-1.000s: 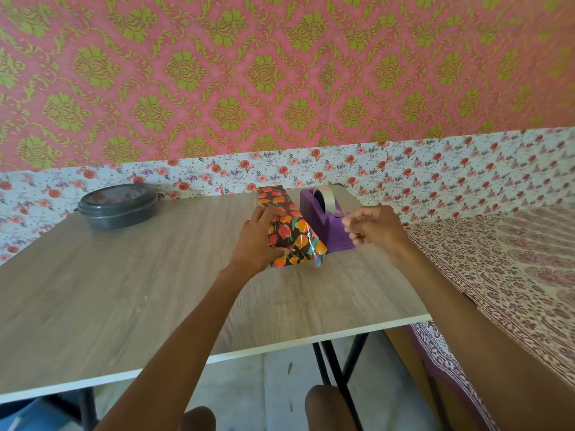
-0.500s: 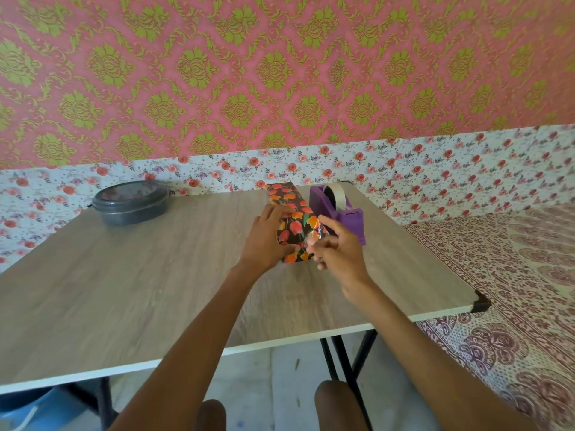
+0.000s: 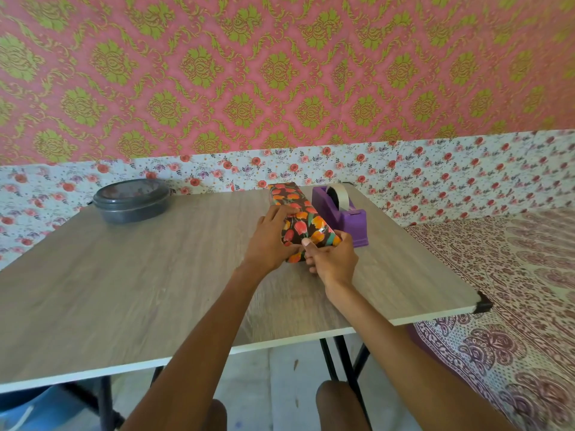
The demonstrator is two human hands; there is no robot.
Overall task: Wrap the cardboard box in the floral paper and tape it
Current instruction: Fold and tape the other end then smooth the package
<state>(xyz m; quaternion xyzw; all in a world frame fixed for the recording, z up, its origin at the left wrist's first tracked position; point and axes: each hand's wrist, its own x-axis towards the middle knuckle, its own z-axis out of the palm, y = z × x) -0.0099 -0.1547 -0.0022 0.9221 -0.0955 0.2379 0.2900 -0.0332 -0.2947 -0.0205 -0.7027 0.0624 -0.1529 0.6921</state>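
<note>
A long box covered in dark floral paper (image 3: 298,213) lies on the wooden table (image 3: 155,275), running away from me. My left hand (image 3: 270,241) grips its near left side, fingers lying over the top. My right hand (image 3: 331,259) holds the near end, thumb pressed up against the folded paper; any tape under the thumb is too small to see. The purple tape dispenser (image 3: 342,213) with its roll stands just right of the box.
A grey lidded round container (image 3: 132,200) sits at the table's far left. A patterned bedspread (image 3: 513,290) lies to the right of the table. The table's front edge and black legs are near my knees.
My right hand has come from the dispenser to the near end of the box and now presses there. My left hand has kept its hold on the box.
</note>
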